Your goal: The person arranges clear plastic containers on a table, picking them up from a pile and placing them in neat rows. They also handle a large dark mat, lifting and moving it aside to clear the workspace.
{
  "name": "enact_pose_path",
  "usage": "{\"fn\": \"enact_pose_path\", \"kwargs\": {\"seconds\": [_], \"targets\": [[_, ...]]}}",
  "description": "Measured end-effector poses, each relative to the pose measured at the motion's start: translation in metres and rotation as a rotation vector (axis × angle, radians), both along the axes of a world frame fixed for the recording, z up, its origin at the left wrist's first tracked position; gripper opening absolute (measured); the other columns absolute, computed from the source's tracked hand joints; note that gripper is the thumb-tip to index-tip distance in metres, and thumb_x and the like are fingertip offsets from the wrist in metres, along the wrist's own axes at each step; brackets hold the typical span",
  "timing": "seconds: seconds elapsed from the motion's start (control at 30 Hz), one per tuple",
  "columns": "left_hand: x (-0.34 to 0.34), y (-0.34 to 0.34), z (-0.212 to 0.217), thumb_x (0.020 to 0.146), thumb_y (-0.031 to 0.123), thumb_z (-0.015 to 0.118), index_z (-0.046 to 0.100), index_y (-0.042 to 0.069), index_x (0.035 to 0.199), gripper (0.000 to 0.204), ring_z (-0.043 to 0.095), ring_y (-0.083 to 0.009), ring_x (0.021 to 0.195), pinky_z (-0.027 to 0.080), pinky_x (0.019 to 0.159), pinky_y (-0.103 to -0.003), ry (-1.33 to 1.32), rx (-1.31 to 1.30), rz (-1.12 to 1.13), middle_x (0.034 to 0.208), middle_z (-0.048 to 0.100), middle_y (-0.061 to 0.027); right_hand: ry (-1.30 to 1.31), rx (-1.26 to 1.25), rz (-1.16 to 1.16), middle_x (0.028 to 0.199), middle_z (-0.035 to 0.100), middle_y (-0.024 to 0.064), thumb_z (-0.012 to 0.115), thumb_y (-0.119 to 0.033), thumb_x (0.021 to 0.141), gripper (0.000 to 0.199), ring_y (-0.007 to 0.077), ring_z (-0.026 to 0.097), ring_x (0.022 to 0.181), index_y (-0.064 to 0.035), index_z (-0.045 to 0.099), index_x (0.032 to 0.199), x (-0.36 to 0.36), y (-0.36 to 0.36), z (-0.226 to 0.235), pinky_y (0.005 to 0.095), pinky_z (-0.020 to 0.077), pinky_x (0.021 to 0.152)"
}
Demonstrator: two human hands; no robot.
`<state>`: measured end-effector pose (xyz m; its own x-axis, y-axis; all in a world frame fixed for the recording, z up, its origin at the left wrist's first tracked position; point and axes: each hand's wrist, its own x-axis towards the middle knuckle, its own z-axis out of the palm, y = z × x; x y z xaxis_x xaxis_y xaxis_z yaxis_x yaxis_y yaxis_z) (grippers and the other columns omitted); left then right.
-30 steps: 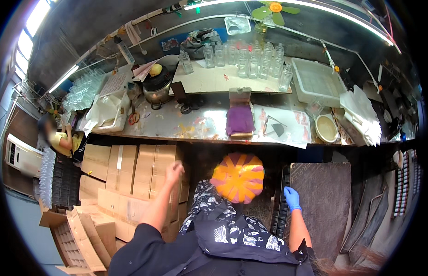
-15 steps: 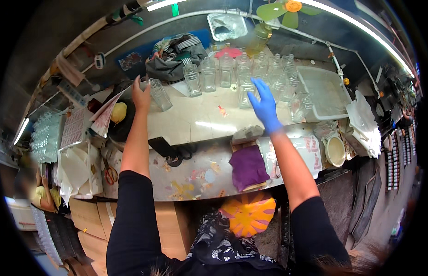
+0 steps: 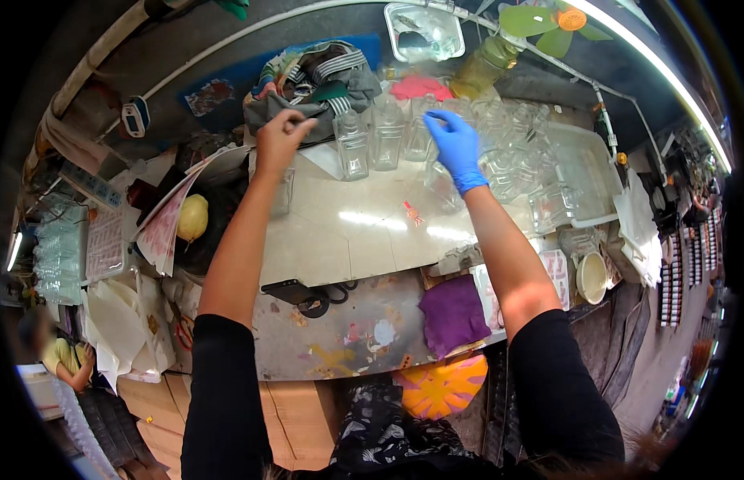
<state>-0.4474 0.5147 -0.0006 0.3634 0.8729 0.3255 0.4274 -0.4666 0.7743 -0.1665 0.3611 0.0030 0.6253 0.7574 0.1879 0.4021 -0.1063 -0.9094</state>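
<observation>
Both hands are over the far part of the pale worktop, among clear glass bottles. My left hand [image 3: 281, 142], bare, has loosely curled fingers with a gap at the thumb and nothing visible between them. Its fingertips are just left of an upright bottle [image 3: 352, 146], and another bottle [image 3: 283, 192] is partly hidden behind my left forearm. My right hand [image 3: 455, 150], in a blue glove, is open over the cluster, fingers pointing left towards an upright bottle [image 3: 419, 138]. A bottle [image 3: 441, 186] shows below its wrist, partly covered. Several more bottles [image 3: 508, 164] stand to its right.
A grey cloth bundle [image 3: 308, 84] is at the back left, and a clear tub [image 3: 586, 172] at the right. Nearer me are a black phone [image 3: 285, 290], a purple cloth [image 3: 454, 314] and a cream bucket [image 3: 591, 278]. A green fan [image 3: 554, 24] hangs behind. Another person [image 3: 70, 362] is far left.
My left hand has left the leftmost bottle and moved right, its fingers curling. My right hand's thumb has drawn closer to its fingers. The whole view has shifted slightly.
</observation>
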Motion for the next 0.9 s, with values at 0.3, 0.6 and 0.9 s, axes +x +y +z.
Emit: {"fn": "enact_pose_path", "kwargs": {"seconds": [0.3, 0.6, 0.9], "targets": [[0.098, 0.003, 0.008, 0.075, 0.043, 0.073, 0.062, 0.004, 0.118, 0.059, 0.063, -0.0363, 0.098, 0.048, 0.086, -0.040, 0.528, 0.180, -0.290, 0.105, 0.065, -0.0242, -0.393, -0.202, 0.144, 0.098, 0.064, 0.0252, 0.051, -0.020, 0.086, 0.025, 0.0412, 0.062, 0.093, -0.0030, 0.063, 0.101, -0.022, 0.087, -0.020, 0.0499, 0.0502, 0.079], [0.072, -0.018, 0.035, 0.083, 0.018, 0.068, 0.060, 0.001, 0.107, 0.030, 0.058, -0.0203, 0.074, 0.047, 0.072, -0.032, 0.428, 0.095, -0.323, 0.086, 0.064, -0.0161, -0.230, 0.072, 0.069, 0.083, 0.063, 0.0233, 0.059, -0.024, 0.087, 0.028, 0.0426, 0.061, 0.078, -0.0014, 0.052, 0.102, -0.059, -0.132, 0.049, 0.0486, 0.0494, 0.066], [0.116, -0.288, 0.213, 0.082, -0.002, 0.064, 0.058, 0.001, 0.102, 0.021, 0.034, -0.0073, 0.063, 0.030, 0.053, -0.023, 0.482, 0.177, -0.602, 0.068, 0.039, 0.0012, 0.099, -0.098, -0.297, 0.089, 0.066, 0.0190, 0.061, -0.025, 0.089, 0.028, 0.0348, 0.066, 0.083, -0.0065, 0.056, 0.110, -0.046, -0.524, 0.083, 0.0372, 0.0530, 0.070]]}}
